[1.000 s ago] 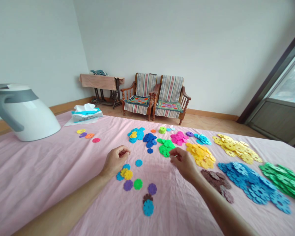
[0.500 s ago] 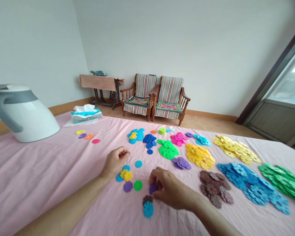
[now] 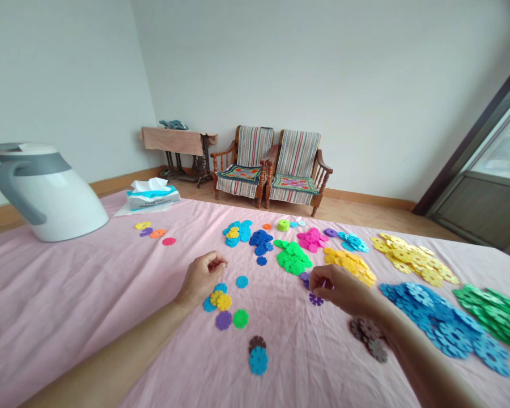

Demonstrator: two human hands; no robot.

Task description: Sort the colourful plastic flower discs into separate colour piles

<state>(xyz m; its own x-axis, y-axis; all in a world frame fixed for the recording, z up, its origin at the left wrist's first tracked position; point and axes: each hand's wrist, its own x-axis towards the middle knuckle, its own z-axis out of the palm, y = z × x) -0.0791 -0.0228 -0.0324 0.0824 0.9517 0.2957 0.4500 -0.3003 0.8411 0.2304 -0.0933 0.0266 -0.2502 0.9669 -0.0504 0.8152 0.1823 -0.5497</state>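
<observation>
My left hand [image 3: 202, 277] rests above the cloth with its fingers curled together; whatever they may hold is hidden. Below it lie overlapping blue and yellow flower discs [image 3: 223, 301], with a purple disc [image 3: 224, 320] and a green disc [image 3: 240, 318] beside them. My right hand [image 3: 338, 286] is over the purple pile, fingers bent and pinched, and a purple disc [image 3: 316, 298] shows just under its fingertips. A single blue disc [image 3: 242, 281] lies between the hands. Nearer me a blue disc [image 3: 259, 361] overlaps a brown one [image 3: 257, 343].
Piles of bright green [image 3: 294, 258], orange-yellow [image 3: 351, 265], brown [image 3: 369, 338], blue [image 3: 446, 323] and dark green [image 3: 493, 314] discs cover the right side. At the left stand a white jug [image 3: 68, 198] and a tissue box [image 3: 153, 198].
My right hand has moved right and away from me, from beside the brown disc to the purple pile. The purple disc at its fingers has left its former place. My left hand has hardly moved.
</observation>
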